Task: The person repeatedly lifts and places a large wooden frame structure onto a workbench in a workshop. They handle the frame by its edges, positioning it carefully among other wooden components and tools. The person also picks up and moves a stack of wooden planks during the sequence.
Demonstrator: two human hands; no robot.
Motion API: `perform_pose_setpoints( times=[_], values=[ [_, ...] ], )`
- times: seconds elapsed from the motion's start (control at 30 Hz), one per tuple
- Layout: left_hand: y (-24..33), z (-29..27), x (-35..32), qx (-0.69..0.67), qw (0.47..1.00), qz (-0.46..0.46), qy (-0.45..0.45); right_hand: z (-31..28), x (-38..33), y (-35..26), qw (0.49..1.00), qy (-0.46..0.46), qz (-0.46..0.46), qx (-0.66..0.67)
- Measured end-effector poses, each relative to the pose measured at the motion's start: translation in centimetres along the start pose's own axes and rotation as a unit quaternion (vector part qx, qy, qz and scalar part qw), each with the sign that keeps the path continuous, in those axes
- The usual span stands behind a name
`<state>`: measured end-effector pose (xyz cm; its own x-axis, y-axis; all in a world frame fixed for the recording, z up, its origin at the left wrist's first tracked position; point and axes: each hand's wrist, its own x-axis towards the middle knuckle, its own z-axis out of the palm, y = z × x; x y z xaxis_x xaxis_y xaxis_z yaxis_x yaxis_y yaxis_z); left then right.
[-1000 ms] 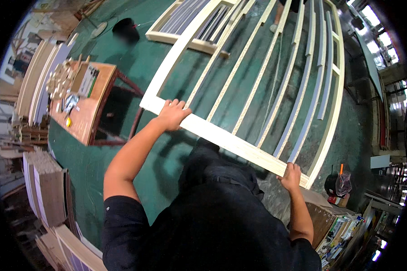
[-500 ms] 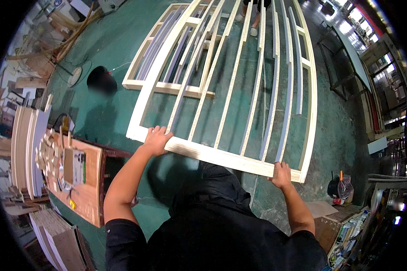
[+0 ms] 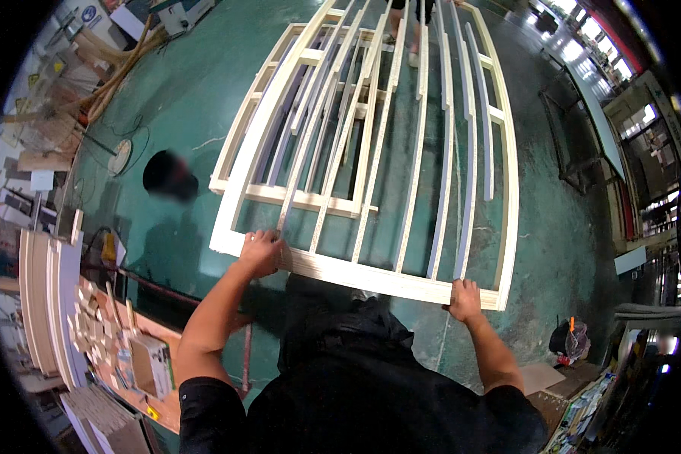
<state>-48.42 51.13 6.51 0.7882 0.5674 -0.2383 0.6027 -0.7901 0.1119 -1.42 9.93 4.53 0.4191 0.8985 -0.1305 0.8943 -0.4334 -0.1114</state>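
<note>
A large pale wooden frame (image 3: 371, 280) with several long slats stretches away from me above the floor. My left hand (image 3: 261, 253) is closed over its near rail, close to the left corner. Near the right corner, my right hand (image 3: 464, 300) grips the same rail, fingers over the top edge. Beneath and beyond the frame's left side, a second slatted wooden frame (image 3: 295, 198) sits lower, partly hidden by the slats. At the far end another person's legs (image 3: 414, 47) show between the slats.
On my left stands a workbench (image 3: 170, 402) with wood offcuts (image 3: 94, 321) and a yellow tape measure (image 3: 153, 412). Boards (image 3: 41, 295) lean behind it. A black bucket-like object (image 3: 163, 172) is on the green floor. To the right are a long table (image 3: 594, 113) and a plastic bag (image 3: 575, 344).
The second frame now appears nearer and further under the held frame. The workbench has shifted lower in view. Both my hands keep their grip on the near rail.
</note>
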Motion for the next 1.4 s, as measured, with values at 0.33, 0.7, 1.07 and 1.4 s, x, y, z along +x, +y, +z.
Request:
perform_pose_setpoints(
  times=[0.33,0.7,1.07,1.4],
  values=[
    [-18.9,-3.6,8.5,-0.004,1.000,0.011,-0.023,0.4,16.7,-13.8,0.996,-0.070,0.043,-0.030],
    [-31.2,-0.5,14.9,-0.008,0.994,-0.049,-0.096,6.3,30.4,-21.9,0.984,-0.155,0.085,-0.036],
    [-42.7,7.3,24.4,-0.003,0.993,-0.054,-0.107,15.0,41.9,-28.4,0.975,-0.181,0.126,-0.018],
    [-52.2,18.9,28.6,-0.001,0.990,-0.048,-0.133,29.6,46.3,-33.6,0.974,-0.181,0.132,-0.025]
  ],
)
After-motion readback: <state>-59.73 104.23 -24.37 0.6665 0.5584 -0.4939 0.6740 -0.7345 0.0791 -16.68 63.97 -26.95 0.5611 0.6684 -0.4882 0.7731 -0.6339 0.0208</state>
